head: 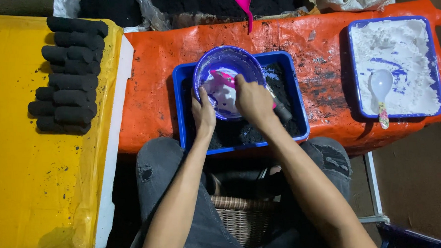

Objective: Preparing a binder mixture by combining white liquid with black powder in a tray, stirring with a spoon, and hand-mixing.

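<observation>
Over purple bowl (228, 65): 2 hands, curled.

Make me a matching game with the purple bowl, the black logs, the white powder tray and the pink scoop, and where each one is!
Things:
1. purple bowl
2. black logs
3. white powder tray
4. pink scoop

Places:
A. on the yellow sheet, far left
B. on the orange sheet, far right
C. at the top edge, by the dark powder
D. in the blue tray, between both hands

Pairs: 1-D, 2-A, 3-B, 4-C
</observation>
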